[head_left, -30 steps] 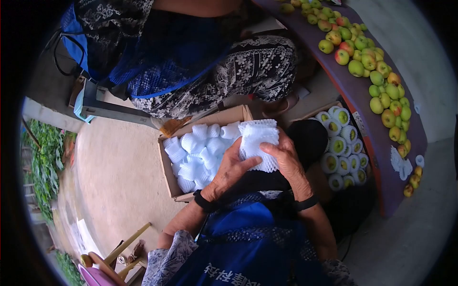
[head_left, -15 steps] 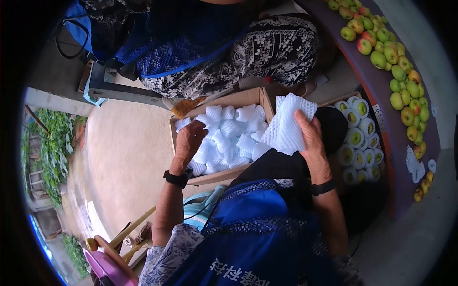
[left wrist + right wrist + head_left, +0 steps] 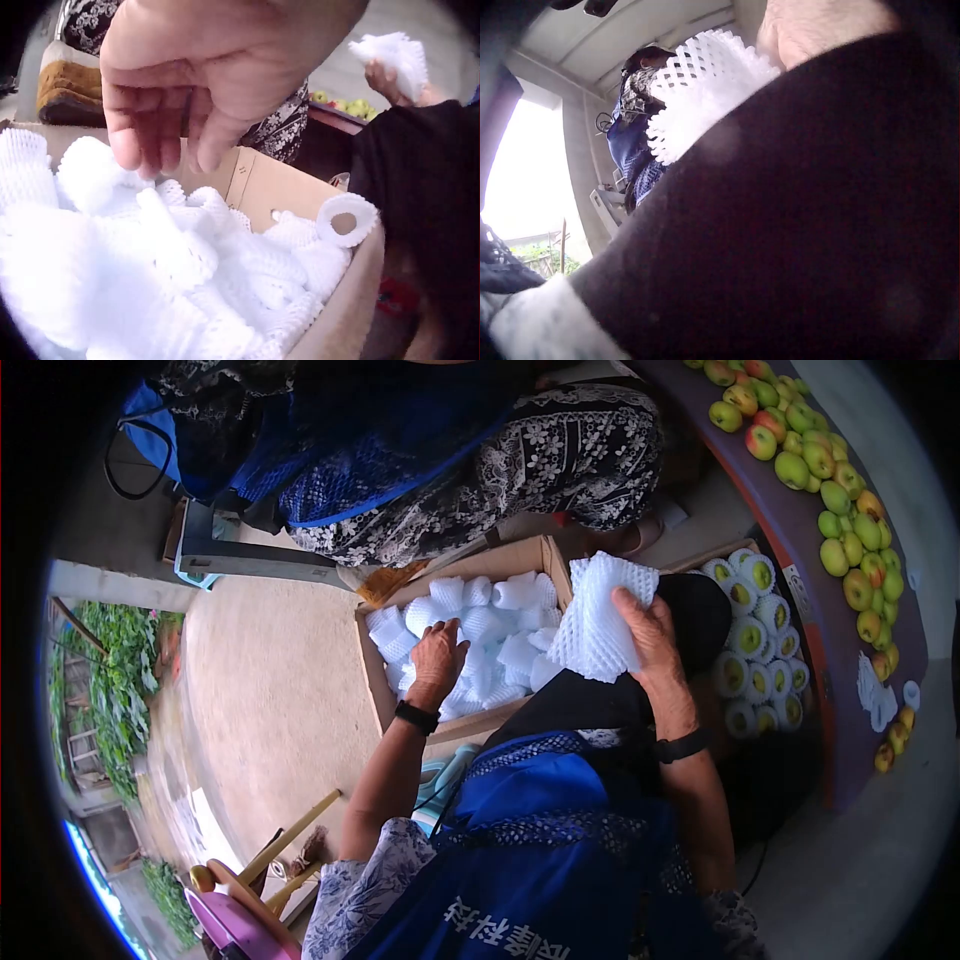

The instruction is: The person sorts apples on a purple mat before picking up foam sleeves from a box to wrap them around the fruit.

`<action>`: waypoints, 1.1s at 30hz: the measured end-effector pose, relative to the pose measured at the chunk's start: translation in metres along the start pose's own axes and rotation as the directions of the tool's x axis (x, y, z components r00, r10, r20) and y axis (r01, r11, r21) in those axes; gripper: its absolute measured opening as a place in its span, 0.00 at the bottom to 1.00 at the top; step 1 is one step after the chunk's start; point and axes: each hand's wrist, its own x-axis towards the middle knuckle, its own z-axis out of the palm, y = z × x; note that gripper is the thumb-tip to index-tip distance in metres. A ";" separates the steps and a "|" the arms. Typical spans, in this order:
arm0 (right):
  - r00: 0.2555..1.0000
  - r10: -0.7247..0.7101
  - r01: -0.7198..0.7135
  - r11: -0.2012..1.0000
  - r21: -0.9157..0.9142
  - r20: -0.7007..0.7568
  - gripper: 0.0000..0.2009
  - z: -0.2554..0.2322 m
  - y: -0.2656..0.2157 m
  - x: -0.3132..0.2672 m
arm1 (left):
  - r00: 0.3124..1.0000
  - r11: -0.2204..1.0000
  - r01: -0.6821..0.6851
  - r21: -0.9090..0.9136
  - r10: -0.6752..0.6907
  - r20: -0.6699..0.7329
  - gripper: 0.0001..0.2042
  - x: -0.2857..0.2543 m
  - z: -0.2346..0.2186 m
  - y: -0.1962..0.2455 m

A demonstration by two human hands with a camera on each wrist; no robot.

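My right hand (image 3: 657,645) grips a flattened white foam net sleeve bundle (image 3: 603,618), thumb on top, just right of an open cardboard box (image 3: 372,678). In the right wrist view a dark sleeve or trouser leg hides most of that hand, and the bundle's lattice edge (image 3: 697,82) shows beside it. Loose foam net sleeves (image 3: 172,277) fill the box. Over them hangs my left hand (image 3: 438,660), its fingers (image 3: 126,146) loosely bent downward and holding nothing. In the left wrist view its fingertips come close above the sleeves.
Beyond the box sits another person in patterned trousers (image 3: 570,460). To the right stands a box of apples in foam nets (image 3: 748,635), next to a purple-topped table (image 3: 800,540) bearing many loose apples (image 3: 835,555). A wooden-legged stool (image 3: 290,835) is at lower left.
Both hands held the foam bundle at first. The left hand let go and moved left over the box, then slightly right and lower among the sleeves. The right hand keeps the bundle.
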 end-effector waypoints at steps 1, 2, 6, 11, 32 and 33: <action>1.000 -0.003 0.004 1.000 -0.026 0.021 0.25 0.001 -0.001 -0.002 | 0.999 0.997 0.044 0.065 -0.046 0.025 0.17 0.005 0.002 0.001; 0.999 -0.006 0.008 0.999 -0.052 0.042 0.24 0.003 -0.002 -0.003 | 0.986 0.990 0.095 0.102 -0.108 0.129 0.23 0.010 0.004 0.001; 0.998 -0.021 0.028 0.993 -0.115 0.062 0.23 0.005 -0.006 -0.006 | 0.991 0.997 0.071 0.013 -0.072 0.112 0.18 0.009 0.018 -0.023; 0.991 0.018 -0.003 0.994 -0.112 0.134 0.24 0.006 -0.008 -0.007 | 0.998 0.937 0.056 -0.345 -0.039 0.056 0.14 0.001 -0.012 -0.015; 0.899 0.112 -0.038 0.983 -0.180 0.423 0.35 0.003 -0.020 -0.015 | 0.870 0.699 -0.489 -0.521 0.436 -0.230 0.27 -0.002 -0.110 0.121; 0.888 0.129 -0.040 0.978 -0.205 0.441 0.34 0.004 -0.024 -0.015 | 0.867 0.680 -0.490 -0.545 0.446 -0.224 0.27 -0.001 -0.112 0.122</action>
